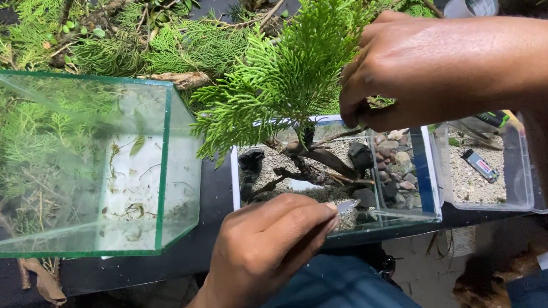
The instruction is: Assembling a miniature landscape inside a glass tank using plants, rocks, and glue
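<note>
1. nearest the camera, the person's blue-clad lap fills the bottom edge; both forearms run out of frame, the right one cut off at the right side.
2. the left hand point(265, 247) has thumb and fingers pressed together on a thin silvery tool point(348, 204); only its tip shows past the fingertips, and the rest is hidden in the hand, so its kind is hard to tell.
3. that tip sits at the near rim of the small glass tank point(424, 213), which stands on a dark tabletop point(212, 199).
4. inside the tank lie pale sand, dark stones, mixed pebbles towards the right, and brown twisted driftwood point(318, 163); the glass blurs the lower part.
5. the right hand point(425, 71) hovers above the tank with fingers curled down, pinching a green conifer sprig point(287, 73); the exact point of grip is hidden behind the fingers and foliage.
6. the sprig is feathery, flat-fanned and bright green, standing upright with its base down at the driftwood inside the tank.
7. left of it, an empty glass cube point(90, 163) rests tilted, smeared, with bits of plant inside.
8. right of the tank, a clear plastic tub point(517, 179) holds sand and a small lighter-like object.
9. farthest back, cut conifer branches point(145, 40) are heaped, and a clear cup point(472, 1) is partly cut off at the top.
</note>
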